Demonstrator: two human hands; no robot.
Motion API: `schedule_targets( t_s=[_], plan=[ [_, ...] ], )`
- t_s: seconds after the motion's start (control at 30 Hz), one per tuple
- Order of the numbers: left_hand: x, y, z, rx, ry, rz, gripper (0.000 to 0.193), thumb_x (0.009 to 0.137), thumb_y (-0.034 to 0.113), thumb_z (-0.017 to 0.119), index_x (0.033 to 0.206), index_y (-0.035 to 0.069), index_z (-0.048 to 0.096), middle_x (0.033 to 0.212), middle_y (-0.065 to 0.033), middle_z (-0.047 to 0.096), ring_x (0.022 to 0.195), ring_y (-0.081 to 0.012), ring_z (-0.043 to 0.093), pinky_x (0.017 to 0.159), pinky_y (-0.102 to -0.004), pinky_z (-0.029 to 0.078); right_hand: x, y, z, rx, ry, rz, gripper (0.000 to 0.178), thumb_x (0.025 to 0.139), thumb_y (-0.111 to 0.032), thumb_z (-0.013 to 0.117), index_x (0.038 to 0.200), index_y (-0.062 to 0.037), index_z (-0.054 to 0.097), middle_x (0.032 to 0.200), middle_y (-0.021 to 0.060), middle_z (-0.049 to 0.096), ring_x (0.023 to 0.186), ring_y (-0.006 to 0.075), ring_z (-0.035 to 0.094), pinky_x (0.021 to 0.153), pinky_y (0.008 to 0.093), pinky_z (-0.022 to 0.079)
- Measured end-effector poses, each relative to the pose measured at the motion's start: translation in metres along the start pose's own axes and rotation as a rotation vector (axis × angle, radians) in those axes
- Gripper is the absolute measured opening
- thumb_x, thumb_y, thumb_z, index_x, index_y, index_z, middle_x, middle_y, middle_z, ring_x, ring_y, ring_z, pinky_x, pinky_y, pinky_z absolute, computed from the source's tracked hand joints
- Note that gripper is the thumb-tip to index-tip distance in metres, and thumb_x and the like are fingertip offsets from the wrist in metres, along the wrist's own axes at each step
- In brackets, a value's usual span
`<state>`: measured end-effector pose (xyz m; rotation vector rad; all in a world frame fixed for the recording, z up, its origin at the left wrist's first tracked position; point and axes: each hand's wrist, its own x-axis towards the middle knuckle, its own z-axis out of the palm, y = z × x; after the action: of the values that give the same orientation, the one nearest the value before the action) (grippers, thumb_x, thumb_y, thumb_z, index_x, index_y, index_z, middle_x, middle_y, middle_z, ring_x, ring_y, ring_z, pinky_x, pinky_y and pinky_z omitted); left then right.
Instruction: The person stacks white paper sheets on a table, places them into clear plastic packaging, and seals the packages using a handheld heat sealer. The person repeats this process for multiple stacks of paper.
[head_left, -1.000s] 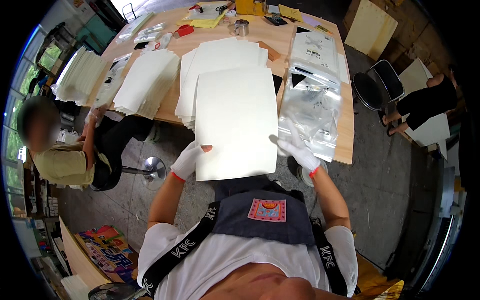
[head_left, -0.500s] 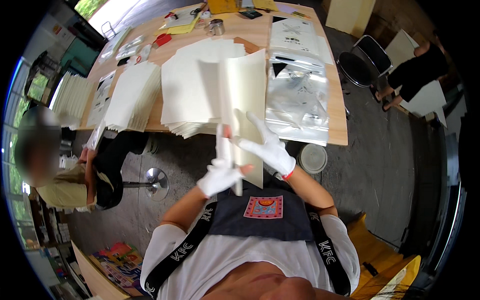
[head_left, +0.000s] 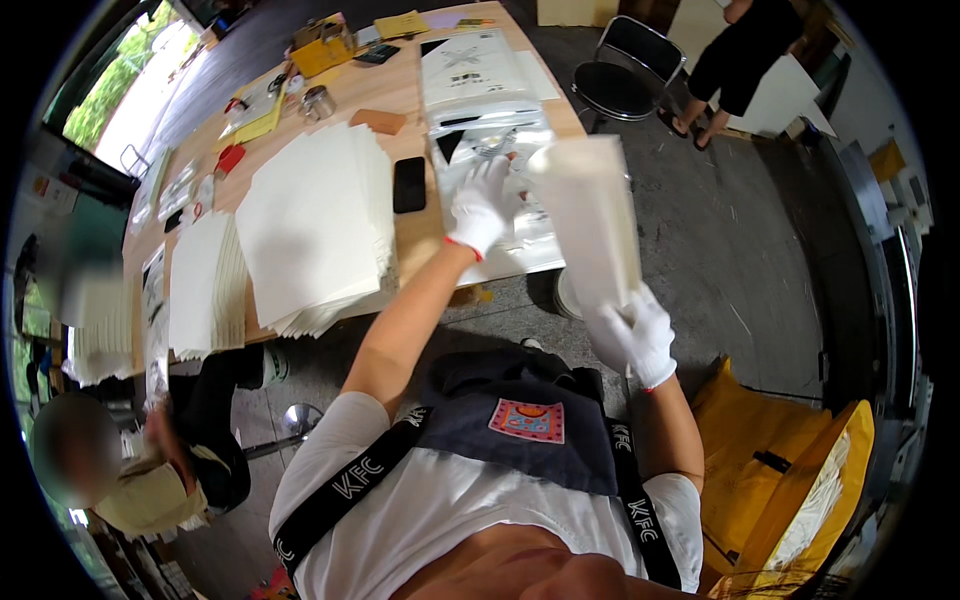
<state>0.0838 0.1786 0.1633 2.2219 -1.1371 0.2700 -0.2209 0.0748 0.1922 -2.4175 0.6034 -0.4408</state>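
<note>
My left hand (head_left: 482,208), in a white glove with a red cuff edge, reaches over a pile of clear plastic bags (head_left: 530,250) at the table's right side. Its fingers stretch forward onto the top bag, and nothing shows gripped in them. Off the table's right edge, my gloved right hand (head_left: 642,338) is closed on the lower end of a folded white paper sheet (head_left: 590,215). The sheet stands up tall and narrow, blurred by motion. Left of the bags lies a fanned stack of large white sheets (head_left: 310,215).
A black phone (head_left: 409,185) lies between the stack and bags. Farther back are a metal cup (head_left: 318,102), a red tape roll (head_left: 230,158) and a yellow box (head_left: 322,48). A person (head_left: 120,450) sits at left; another (head_left: 735,60) stands beyond a black chair (head_left: 612,88).
My view has turned right. The folded sheet has passed from between both hands into my right hand, out to the right. My left hand has moved forward onto the plastic bags.
</note>
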Motion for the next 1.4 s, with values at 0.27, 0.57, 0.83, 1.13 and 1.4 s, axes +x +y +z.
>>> schedule_targets(
  t_s=[0.27, 0.57, 0.83, 1.13, 1.4],
  plan=[
    [0.045, 0.000, -0.027, -1.027, -0.492, -0.166, 0.042, 0.088, 0.000, 0.053, 0.128, 0.006, 0.058, 0.110, -0.0031, 0.067, 0.089, -0.0093, 0.062, 0.073, -0.0257, 0.050, 0.024, 0.033, 0.048, -0.297, -0.158, -0.118, 0.017, 0.086, -0.019, 0.060, 0.097, -0.0056, 0.058, 0.122, 0.0239, 0.059, 0.094, 0.0431, 0.064, 0.079, 0.0494, 0.053],
    [-0.107, 0.026, -0.023, -0.444, -0.255, 0.562, 0.029, 0.077, 0.006, 0.069, 0.105, 0.015, 0.073, 0.098, -0.0054, 0.073, 0.077, -0.0235, 0.069, 0.068, -0.0335, 0.056, 0.086, 0.062, 0.062, 1.319, -0.514, 0.496, 0.030, 0.092, -0.015, 0.062, 0.119, -0.0005, 0.063, 0.103, 0.0095, 0.069, 0.095, 0.0165, 0.065, 0.084, 0.0321, 0.052],
    [-0.049, 0.093, -0.015, -0.512, -0.065, 0.627, 0.033, 0.076, 0.010, 0.063, 0.106, 0.022, 0.070, 0.082, -0.0017, 0.068, 0.064, -0.0216, 0.065, 0.057, -0.0343, 0.049, 0.143, 0.008, 0.111, 0.129, -0.142, 0.097, 0.043, 0.092, -0.017, 0.059, 0.132, -0.0048, 0.055, 0.125, 0.0137, 0.062, 0.118, 0.0271, 0.057, 0.107, 0.0427, 0.040],
    [-0.095, 0.027, 0.021, -0.385, -0.196, -0.014, 0.007, 0.088, 0.017, 0.062, 0.093, 0.017, 0.066, 0.081, -0.0047, 0.069, 0.074, -0.0262, 0.069, 0.062, -0.0369, 0.053, 0.045, -0.009, 0.126, -0.099, -0.212, -0.323, 0.041, 0.087, -0.025, 0.064, 0.124, -0.0086, 0.058, 0.126, 0.0178, 0.058, 0.119, 0.0375, 0.054, 0.100, 0.0494, 0.042],
    [-0.180, 0.009, 0.038, -0.277, -0.025, 0.397, 0.020, 0.075, 0.013, 0.072, 0.094, 0.014, 0.067, 0.084, -0.0071, 0.064, 0.077, -0.0283, 0.064, 0.062, -0.0411, 0.050, 0.036, 0.058, 0.130, -0.554, -0.264, 0.265, 0.037, 0.086, -0.024, 0.060, 0.119, -0.0083, 0.055, 0.084, 0.0154, 0.068, 0.074, 0.0352, 0.067, 0.063, 0.0474, 0.052]
  ],
)
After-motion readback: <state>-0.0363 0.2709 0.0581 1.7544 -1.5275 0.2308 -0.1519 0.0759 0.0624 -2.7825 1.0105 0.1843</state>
